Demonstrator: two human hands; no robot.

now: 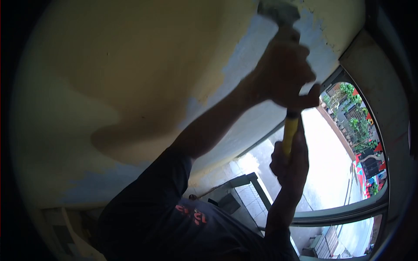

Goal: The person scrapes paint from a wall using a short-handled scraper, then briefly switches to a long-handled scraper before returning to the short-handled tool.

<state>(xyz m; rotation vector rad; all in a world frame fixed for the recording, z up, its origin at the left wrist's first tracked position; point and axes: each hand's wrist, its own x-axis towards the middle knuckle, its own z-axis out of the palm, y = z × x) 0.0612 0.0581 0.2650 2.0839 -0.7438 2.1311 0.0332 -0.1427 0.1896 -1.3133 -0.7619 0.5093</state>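
Note:
A scraper with a wide dark head [279, 11] is raised against the wall at the top of the head view. Its yellow handle [290, 135] runs down from a dark band. My left hand [287, 74] is closed around the upper part below the head, with one finger or thumb standing away. Lower down, my right hand [291, 158] grips the yellow handle. The part of the tool behind my left hand is hidden. Around the head, the yellowish wall [165, 56] has bare grey-blue patches [257, 48] with ragged paint edges.
A framed window opening [344, 143] is on the right, with bright pavement [324, 161] and plants [355, 122] outside. Below stands a dark-edged piece of furniture [230, 200] on or by light tiles. My dark shirt [204, 230] fills the bottom, and my arm casts a shadow on the wall.

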